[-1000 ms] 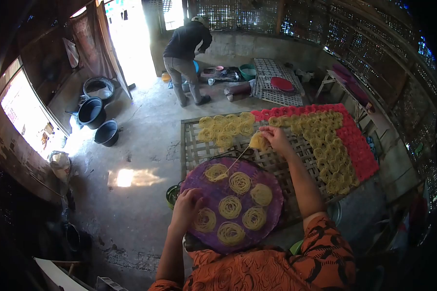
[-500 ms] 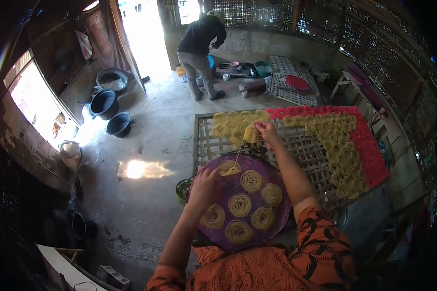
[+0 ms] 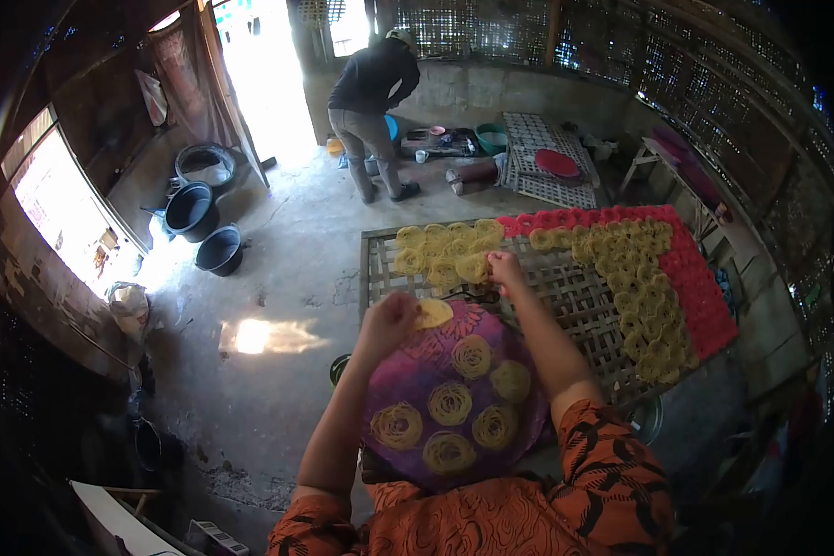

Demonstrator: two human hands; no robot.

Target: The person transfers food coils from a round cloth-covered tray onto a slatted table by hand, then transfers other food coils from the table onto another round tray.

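My left hand (image 3: 389, 324) is closed on the edge of a yellow noodle nest (image 3: 434, 314), lifted at the far rim of the round purple tray (image 3: 417, 357). Several more flat coils of yellow noodles, such as one noodle coil (image 3: 449, 404), lie spaced out on that tray. My right hand (image 3: 505, 271) pinches the side of another noodle nest (image 3: 473, 269) at the near edge of a yellow group on the woven bamboo rack (image 3: 565, 287). Rows of yellow nests (image 3: 644, 296) and pink nests (image 3: 700, 310) line the rack's far and right sides.
A person (image 3: 375, 102) bends by the bright doorway. Dark tubs (image 3: 220, 250) stand on the concrete floor at left. Farther back, a red round tray (image 3: 557, 164) rests on another woven rack (image 3: 528, 139). A bench (image 3: 690, 176) stands along the right wall.
My right hand has lowered its nest onto the rack, and the strand trailing to the tray is gone. My left hand has raised the far nest off the tray.
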